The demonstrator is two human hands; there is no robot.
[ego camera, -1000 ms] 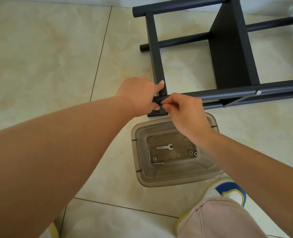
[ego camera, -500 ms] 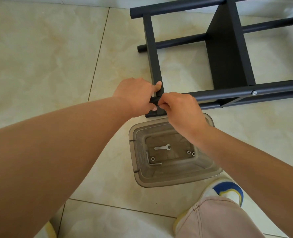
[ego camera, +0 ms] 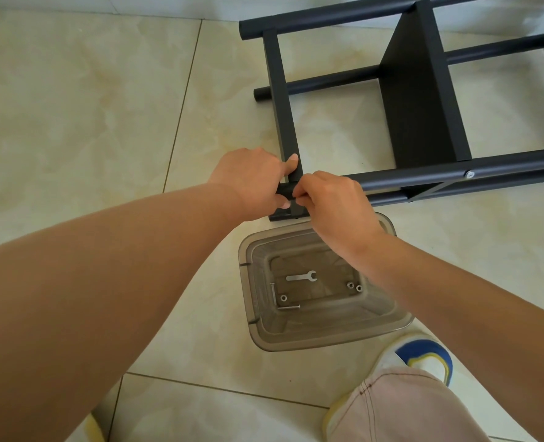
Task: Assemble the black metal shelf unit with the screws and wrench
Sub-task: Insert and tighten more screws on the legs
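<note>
While the black metal shelf frame (ego camera: 420, 100) lies on its side on the tiled floor (ego camera: 73, 106), your left hand (ego camera: 251, 180) grips its corner post; your right hand (ego camera: 331, 202) pinches something unseen there. Judged rigid, heavy: hold posts, not panels.

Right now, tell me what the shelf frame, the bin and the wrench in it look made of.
Shelf frame: likely painted metal; matte black tubes and flat bars with a soft sheen.
Bin: apparently plastic; smoky and see-through, the tile showing through its walls.
Wrench: probably bare or plated steel; thin, flat, pale silver.
</note>
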